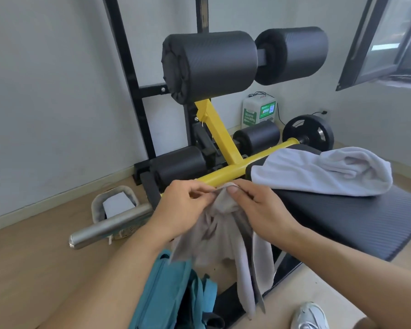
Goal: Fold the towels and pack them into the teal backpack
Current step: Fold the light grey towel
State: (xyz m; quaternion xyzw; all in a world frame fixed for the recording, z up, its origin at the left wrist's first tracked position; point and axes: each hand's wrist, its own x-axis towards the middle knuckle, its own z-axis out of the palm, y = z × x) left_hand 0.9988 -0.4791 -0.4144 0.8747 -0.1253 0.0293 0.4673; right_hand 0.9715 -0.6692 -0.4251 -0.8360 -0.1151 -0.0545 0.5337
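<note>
A pale grey towel (226, 238) hangs crumpled in front of me, pinched at its top edge by both hands. My left hand (183, 210) grips the left side of that edge and my right hand (256, 207) holds it just beside, thumbs almost touching. Below the hanging towel, on the floor, lies the teal backpack (173, 293), partly hidden by my left forearm; I cannot tell how far it is unzipped. A second towel (323, 172), white-grey and bunched up, rests on the black padded bench (342, 222) to the right.
The bench belongs to a yellow-framed exercise machine (226, 143) with black foam rollers (209, 67). A silver bar (109, 226) sticks out to the left over a small woven basket (114, 205). A weight plate (309, 134) stands at the back. A white sneaker (309, 317) shows at the bottom right.
</note>
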